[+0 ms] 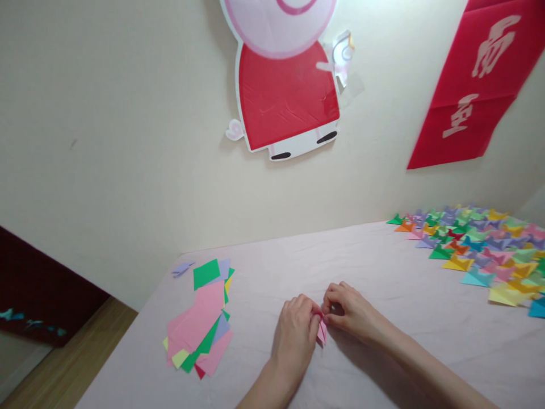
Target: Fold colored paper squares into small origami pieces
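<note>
A small piece of folded pink paper point(322, 333) is held just above the pale cloth, near the front middle. My left hand point(298, 324) is closed on it from the left, with the fingers curled over its upper part. From the right, my right hand point(344, 304) pinches at the upper edge of the same paper, thumb and forefinger together. The two hands' fingertips nearly meet, and they hide much of the paper. A narrow pink point sticks out below the fingers.
Loose coloured paper sheets point(198, 321) lie in a pile to the left, with a folded lilac piece point(183, 269) behind them. Rows of folded paper figures point(477, 250) cover the far right. A wall with a cartoon cutout point(289, 96) and a red banner point(464, 85) rises behind the pale cloth point(272, 267).
</note>
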Tool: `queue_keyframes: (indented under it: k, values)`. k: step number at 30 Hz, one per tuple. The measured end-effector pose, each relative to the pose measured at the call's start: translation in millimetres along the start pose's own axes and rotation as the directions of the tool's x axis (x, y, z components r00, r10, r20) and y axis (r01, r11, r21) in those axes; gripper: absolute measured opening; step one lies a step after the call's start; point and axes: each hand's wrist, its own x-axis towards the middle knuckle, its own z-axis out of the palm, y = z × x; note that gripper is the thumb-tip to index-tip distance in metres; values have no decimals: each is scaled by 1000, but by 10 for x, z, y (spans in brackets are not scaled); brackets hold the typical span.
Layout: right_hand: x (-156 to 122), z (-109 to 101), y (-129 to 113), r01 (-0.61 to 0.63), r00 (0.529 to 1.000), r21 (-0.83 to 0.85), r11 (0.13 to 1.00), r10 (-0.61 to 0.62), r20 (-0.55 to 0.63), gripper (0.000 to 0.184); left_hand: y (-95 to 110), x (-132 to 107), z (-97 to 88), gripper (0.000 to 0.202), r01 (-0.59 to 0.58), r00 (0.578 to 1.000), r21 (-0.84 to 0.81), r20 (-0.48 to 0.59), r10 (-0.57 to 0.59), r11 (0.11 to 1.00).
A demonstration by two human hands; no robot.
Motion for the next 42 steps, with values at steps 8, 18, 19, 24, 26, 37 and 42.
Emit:
queue_keyframes:
  k: [8, 18, 19, 24, 26, 37, 42]
  values:
    - [5, -45, 44, 20, 998, 60, 998, -23, 51, 16, -6, 8, 39, 18, -18, 999, -12, -51, 17, 1000]
    - [5, -57, 26, 0, 998, 76, 997, -5, 65, 13, -7, 6, 57, 14, -63, 996, 103, -56, 69, 993]
    - [8, -58, 24, 0, 998, 75, 997, -5, 63, 13, 1, 7, 62, 14, -62, 996, 109, -56, 68, 992]
    - [10, -42, 26, 0, 999, 70, 998, -3, 44, 13, 9, 14, 79, 14, -67, 997, 134, -38, 73, 989]
    - [4, -26, 27, -3, 1000, 60, 998, 2, 27, 12, -14, 20, 69, 14, -71, 997, 121, -33, 75, 990]
    - [-12, 36, -23, -5, 999, -14, 1000, 4, -31, 9, -103, 77, -51, 19, -119, 993, 1, 16, 119, 993]
    - [-8, 34, -34, 4, 1000, -5, 1000, -4, -25, 10, -85, 79, -63, 19, -106, 994, -25, 24, 107, 994]
